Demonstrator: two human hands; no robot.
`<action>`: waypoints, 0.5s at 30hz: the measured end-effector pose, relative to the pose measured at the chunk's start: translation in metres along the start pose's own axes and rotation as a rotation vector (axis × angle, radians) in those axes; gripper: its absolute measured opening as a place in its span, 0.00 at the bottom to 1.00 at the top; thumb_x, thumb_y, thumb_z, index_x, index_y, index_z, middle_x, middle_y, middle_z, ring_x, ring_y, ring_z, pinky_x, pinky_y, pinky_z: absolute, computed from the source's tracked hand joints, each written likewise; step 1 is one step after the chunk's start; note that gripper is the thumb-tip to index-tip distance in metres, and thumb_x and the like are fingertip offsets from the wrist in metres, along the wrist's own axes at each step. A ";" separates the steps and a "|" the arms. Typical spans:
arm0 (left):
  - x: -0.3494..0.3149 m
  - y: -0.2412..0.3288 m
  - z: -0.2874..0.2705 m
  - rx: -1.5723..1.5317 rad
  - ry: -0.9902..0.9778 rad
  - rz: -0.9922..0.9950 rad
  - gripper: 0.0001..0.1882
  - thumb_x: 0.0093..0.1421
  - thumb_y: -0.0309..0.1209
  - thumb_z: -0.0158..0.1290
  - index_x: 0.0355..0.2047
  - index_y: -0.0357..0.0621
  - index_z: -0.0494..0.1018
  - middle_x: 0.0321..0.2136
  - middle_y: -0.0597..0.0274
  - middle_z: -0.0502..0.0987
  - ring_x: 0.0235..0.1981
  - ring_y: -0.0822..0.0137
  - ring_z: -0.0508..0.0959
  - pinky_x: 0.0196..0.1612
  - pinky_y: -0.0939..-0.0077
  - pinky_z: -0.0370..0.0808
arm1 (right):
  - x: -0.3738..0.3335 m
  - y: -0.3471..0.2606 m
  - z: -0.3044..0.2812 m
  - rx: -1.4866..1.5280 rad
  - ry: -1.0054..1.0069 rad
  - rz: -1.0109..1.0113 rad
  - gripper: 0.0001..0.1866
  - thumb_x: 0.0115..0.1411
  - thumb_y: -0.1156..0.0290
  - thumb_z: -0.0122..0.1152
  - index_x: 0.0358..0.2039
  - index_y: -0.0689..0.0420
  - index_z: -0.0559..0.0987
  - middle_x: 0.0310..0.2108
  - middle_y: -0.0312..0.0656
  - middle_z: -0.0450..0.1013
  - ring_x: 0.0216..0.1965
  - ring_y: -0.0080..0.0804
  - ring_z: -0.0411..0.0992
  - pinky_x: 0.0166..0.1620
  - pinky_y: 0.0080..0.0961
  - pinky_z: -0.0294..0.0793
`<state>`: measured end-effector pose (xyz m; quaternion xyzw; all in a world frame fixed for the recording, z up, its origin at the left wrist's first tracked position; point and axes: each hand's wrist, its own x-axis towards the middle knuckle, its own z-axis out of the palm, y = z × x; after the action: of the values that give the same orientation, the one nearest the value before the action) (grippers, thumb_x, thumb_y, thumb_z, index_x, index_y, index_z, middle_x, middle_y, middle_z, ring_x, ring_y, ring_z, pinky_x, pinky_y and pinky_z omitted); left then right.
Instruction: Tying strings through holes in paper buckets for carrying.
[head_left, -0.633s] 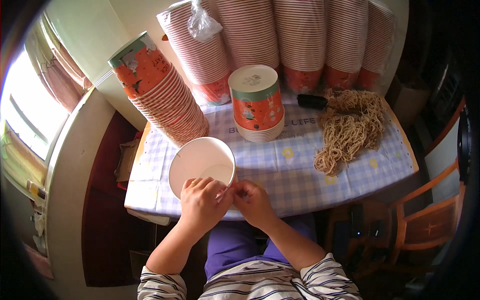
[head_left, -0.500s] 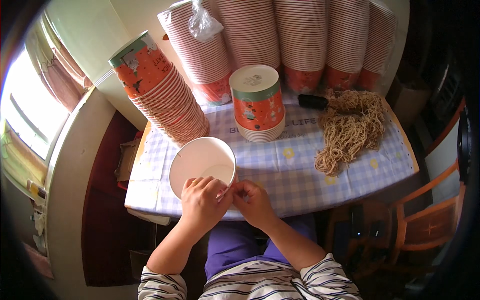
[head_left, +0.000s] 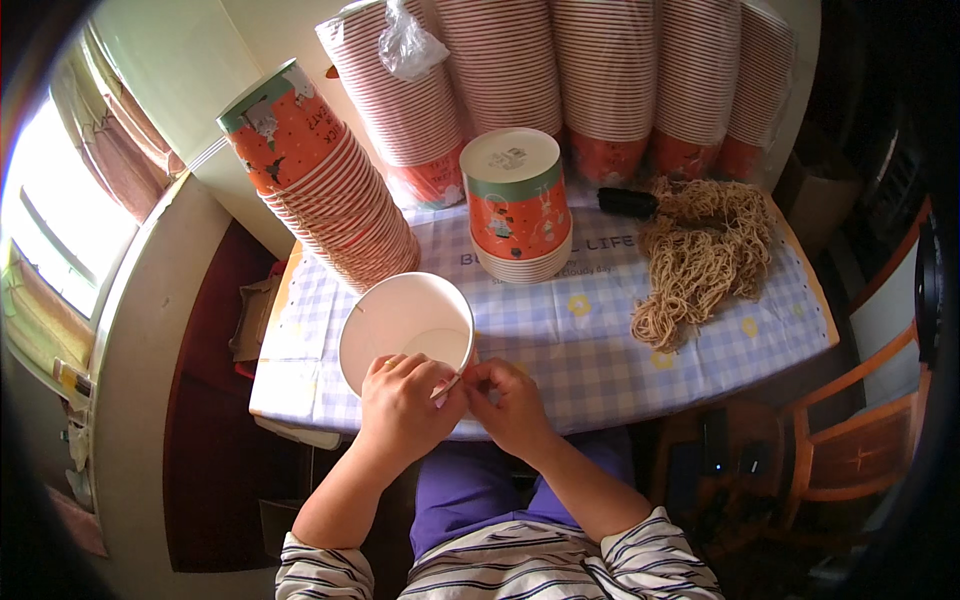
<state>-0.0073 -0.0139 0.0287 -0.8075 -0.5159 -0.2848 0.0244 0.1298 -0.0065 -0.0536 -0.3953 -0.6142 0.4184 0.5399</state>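
A large white-lined paper bucket point(head_left: 385, 325) sits tilted on the table in front of me, its mouth facing up and toward me. My left hand point(head_left: 408, 400) is closed over the near right part of its rim, fingers reaching inside. Just outside that rim, my right hand point(head_left: 508, 400) is closed in a pinch, its fingertips close to the left thumb. What the right fingertips hold is hidden. A short brown mark shows on the bucket's upper left inner wall; I cannot tell what it is.
A tall leaning stack of orange paper buckets point(head_left: 335, 190) stands at the left. A short upside-down stack point(head_left: 515, 215) is at the centre, with several plastic-wrapped stacks point(head_left: 500, 75) behind. A tan cord bundle point(head_left: 700, 260) lies right. A wooden chair point(head_left: 860, 440) is beyond the checked tablecloth point(head_left: 580, 350).
Almost nothing differs. Both hands stay at the bucket's rim, with only a slight shift of the fingers.
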 end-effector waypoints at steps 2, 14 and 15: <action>0.001 0.001 0.001 0.014 0.026 0.023 0.04 0.43 0.30 0.58 0.19 0.46 0.75 0.18 0.63 0.75 0.24 0.61 0.77 0.37 0.65 0.70 | 0.000 0.001 0.001 -0.002 -0.003 -0.005 0.06 0.54 0.74 0.61 0.32 0.59 0.76 0.28 0.39 0.74 0.28 0.25 0.72 0.30 0.21 0.70; 0.002 -0.002 0.008 0.097 0.068 0.095 0.04 0.42 0.30 0.56 0.18 0.46 0.73 0.16 0.64 0.74 0.22 0.64 0.76 0.38 0.66 0.69 | 0.003 0.003 -0.001 0.031 -0.030 -0.022 0.07 0.53 0.74 0.62 0.32 0.60 0.75 0.28 0.40 0.73 0.26 0.24 0.70 0.30 0.21 0.69; 0.002 -0.002 0.010 0.090 0.080 0.103 0.03 0.42 0.30 0.56 0.19 0.46 0.73 0.16 0.64 0.74 0.21 0.63 0.76 0.38 0.66 0.70 | 0.003 0.003 -0.002 0.032 -0.029 -0.029 0.07 0.53 0.74 0.62 0.32 0.60 0.75 0.28 0.40 0.73 0.26 0.26 0.71 0.30 0.22 0.69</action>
<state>-0.0039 -0.0079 0.0215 -0.8191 -0.4847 -0.2916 0.0958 0.1313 -0.0025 -0.0551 -0.3713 -0.6210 0.4260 0.5432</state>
